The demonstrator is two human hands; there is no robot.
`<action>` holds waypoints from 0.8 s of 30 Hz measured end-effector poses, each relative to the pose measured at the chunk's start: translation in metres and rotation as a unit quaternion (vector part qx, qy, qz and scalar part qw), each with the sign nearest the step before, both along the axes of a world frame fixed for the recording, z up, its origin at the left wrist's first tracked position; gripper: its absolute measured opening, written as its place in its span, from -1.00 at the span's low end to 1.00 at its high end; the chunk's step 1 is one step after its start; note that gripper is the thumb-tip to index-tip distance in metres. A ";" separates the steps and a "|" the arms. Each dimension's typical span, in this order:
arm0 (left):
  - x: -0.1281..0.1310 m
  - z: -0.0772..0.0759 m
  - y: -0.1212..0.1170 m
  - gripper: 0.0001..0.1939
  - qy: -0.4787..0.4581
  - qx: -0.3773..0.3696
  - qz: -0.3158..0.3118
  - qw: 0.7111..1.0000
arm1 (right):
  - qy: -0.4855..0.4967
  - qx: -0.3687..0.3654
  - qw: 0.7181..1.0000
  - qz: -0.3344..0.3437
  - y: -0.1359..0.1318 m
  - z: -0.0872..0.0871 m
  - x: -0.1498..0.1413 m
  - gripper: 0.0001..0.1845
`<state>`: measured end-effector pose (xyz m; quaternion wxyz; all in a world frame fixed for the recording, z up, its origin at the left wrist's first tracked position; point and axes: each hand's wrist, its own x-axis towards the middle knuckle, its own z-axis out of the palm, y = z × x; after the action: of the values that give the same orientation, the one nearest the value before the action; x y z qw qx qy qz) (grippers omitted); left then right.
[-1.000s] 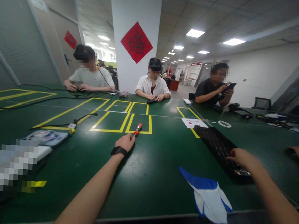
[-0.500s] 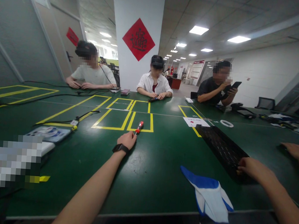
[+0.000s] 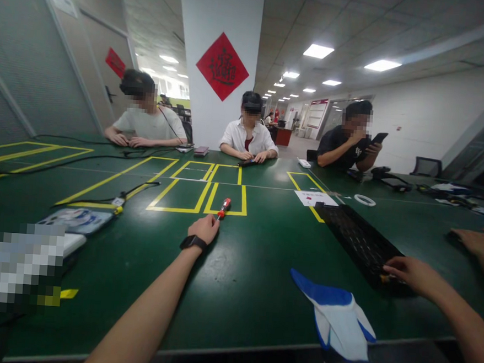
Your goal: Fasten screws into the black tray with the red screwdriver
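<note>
My left hand (image 3: 202, 229), with a dark watch on its wrist, is closed around the thin metal shaft of a screwdriver (image 3: 225, 207). The red and clear handle points away from me across the green table. At right, the fingertips of my right hand (image 3: 412, 272) are pressed together in the near end of a long black tray (image 3: 358, 239). Small yellowish bits show under those fingers, but whatever they pinch is too small to make out. A blue and white glove (image 3: 338, 315) lies between my arms at the table's near edge.
Yellow tape (image 3: 225, 212) marks rectangles on the table. A white paper (image 3: 313, 198) touches the tray's far end, with a white ring (image 3: 365, 200) beside it. Left lie a phone-like device (image 3: 77, 220) and cables. Another person's hand (image 3: 475, 245) rests far right; several people sit opposite.
My right hand's fingers have shifted slightly left over the tray's near end and look straighter. My left hand keeps its hold on the screwdriver. The view has tilted a little.
</note>
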<state>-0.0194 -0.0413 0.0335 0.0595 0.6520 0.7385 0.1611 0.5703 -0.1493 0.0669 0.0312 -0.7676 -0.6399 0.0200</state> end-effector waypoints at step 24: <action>0.000 0.004 -0.003 -0.59 -0.004 -0.010 -0.002 1.000 | 0.028 0.056 0.997 0.050 0.043 0.013 -0.026 -0.65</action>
<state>-0.0191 -0.0443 0.0380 0.0696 0.6525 0.7382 0.1566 0.5444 -0.1066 0.0801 0.0913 -0.7308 -0.6764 0.0071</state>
